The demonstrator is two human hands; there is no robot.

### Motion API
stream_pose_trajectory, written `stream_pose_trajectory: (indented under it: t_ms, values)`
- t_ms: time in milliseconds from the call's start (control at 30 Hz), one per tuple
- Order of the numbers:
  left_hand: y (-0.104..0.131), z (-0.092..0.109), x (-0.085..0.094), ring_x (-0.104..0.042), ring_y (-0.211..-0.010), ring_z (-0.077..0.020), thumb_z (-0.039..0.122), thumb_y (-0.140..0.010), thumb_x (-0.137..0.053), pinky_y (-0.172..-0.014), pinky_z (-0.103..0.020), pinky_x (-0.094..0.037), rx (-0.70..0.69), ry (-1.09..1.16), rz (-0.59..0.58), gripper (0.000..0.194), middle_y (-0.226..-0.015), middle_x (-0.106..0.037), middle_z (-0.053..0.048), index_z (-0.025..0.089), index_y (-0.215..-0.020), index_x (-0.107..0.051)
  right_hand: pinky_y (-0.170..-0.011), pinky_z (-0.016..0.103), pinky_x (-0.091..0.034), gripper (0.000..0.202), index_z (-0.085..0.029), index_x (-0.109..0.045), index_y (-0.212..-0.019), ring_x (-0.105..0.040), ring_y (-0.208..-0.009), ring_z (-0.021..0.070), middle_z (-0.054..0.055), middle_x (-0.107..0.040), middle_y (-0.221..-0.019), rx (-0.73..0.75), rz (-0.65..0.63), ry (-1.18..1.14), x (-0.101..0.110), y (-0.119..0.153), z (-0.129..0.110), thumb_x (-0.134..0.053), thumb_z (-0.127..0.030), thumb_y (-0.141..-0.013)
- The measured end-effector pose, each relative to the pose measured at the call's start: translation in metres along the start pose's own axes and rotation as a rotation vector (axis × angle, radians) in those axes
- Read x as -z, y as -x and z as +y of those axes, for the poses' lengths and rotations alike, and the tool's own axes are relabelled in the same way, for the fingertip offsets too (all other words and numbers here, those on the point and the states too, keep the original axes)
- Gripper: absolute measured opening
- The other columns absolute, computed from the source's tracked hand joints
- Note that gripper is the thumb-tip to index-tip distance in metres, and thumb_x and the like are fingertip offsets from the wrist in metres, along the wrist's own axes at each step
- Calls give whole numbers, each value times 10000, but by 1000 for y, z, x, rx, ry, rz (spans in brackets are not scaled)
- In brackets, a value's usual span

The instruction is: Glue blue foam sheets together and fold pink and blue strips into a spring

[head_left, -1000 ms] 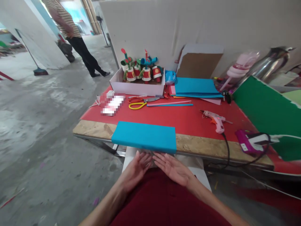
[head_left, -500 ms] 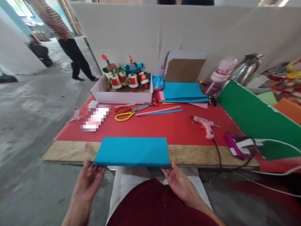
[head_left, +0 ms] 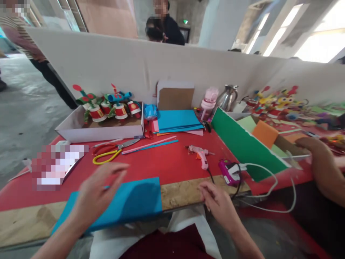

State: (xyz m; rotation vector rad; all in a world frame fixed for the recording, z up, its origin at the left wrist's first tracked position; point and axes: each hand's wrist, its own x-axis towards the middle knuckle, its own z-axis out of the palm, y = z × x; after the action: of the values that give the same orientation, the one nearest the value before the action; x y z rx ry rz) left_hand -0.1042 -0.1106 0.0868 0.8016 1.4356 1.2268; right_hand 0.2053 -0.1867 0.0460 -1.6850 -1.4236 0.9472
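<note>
A folded sheet of blue paper lies along the table's front edge. My left hand hovers over its left part, fingers stretched and thumb apart, holding nothing; it hides some of the sheet. To the right of the paper, above the bare wooden edge, is my right hand, its fingers curled in with nothing visible in them. A pink glue gun lies beyond it, near a purple power block with a white plug. Scissors with red and yellow handles rest beside pink and blue strips.
A white box holds several paper-cup figures. Blue sheets are stacked at the back. A green-sided box, a pink bottle and a steel jug stand rightward. Another person's arm reaches in from the right. Cables loop nearby.
Both hands have left the front edge of the blue paper and risen: the left over the sheet, the right beyond its right side. The view has swung right, bringing another person's arm into sight.
</note>
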Motion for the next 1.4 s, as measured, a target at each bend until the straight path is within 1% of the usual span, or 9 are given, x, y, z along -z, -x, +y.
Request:
stream_pose_trajectory:
  t_ms: [100,167,267,333,433,533,667,900,1400]
  values:
    - [-43,15,-88,-579,-1095,-252,75,-775,-596,-996,-300,-418,-101,-21,-410,217,-767,-693,-83,231,-652,-684,-497,231,-387,352,-205,-526,-654,-492,-489,124,-26,-500,-520,167,281,242,2,-27,11,-439,-458,-882]
    - [-78,21,-137,-587,-1050,-267,98,-727,-660,-1008,-341,-399,-410,-303,-579,154,-810,-707,-68,232,-661,-701,-559,251,-435,310,-204,-554,-714,-566,-569,152,11,-579,-604,230,378,341,0,-43,23,-407,-401,-903]
    - [-134,22,-196,-593,-1034,-245,185,-859,-522,-983,-350,-404,-811,-1023,-601,206,-1016,-708,-65,215,-853,-726,-697,298,-493,253,-195,-594,-1015,-642,-864,208,101,-651,-959,274,447,516,-1,-58,37,-379,-264,-902]
    - [-166,18,-227,-582,-1065,-254,153,-879,-483,-984,-361,-398,-822,-1138,-588,239,-1080,-689,-102,173,-911,-719,-683,300,-505,345,-205,-526,-1204,-640,-927,220,120,-609,-1095,212,448,657,-1,-64,41,-414,-210,-877]
    - [-201,8,-258,-579,-1061,-249,201,-908,-495,-945,-397,-436,-799,-1246,-578,211,-1123,-646,-131,144,-1008,-672,-553,249,-472,460,-219,-453,-1310,-664,-794,197,125,-608,-1087,71,375,861,0,-68,39,-472,-157,-854]
    - [-224,1,-274,-587,-1021,-216,324,-903,-546,-864,-419,-503,-769,-1330,-613,299,-1193,-579,-95,171,-1160,-571,-465,213,-399,433,-247,-510,-1268,-671,-676,169,105,-647,-973,-51,253,1045,3,-71,32,-465,-97,-865]
    - [-243,-2,-283,-590,-1008,-211,331,-904,-546,-845,-402,-515,-750,-1396,-738,297,-1196,-574,-84,186,-1162,-570,-457,207,-375,444,-291,-537,-1250,-683,-682,172,84,-665,-932,-122,167,1123,8,-74,25,-464,-64,-875]
    - [-264,-8,-291,-587,-1016,-208,325,-903,-547,-855,-407,-510,-778,-1436,-822,293,-1200,-572,-87,188,-1161,-569,-623,286,-462,371,-229,-576,-1208,-655,-843,249,118,-659,-881,-62,193,1148,8,-90,23,-533,-112,-860]
    - [-268,-20,-291,-593,-1006,-210,323,-895,-561,-855,-420,-507,-838,-1546,-806,289,-1161,-591,-87,162,-1135,-579,-675,301,-454,493,-193,-607,-1180,-634,-839,230,147,-641,-883,-159,278,1155,17,-140,14,-325,36,-846]
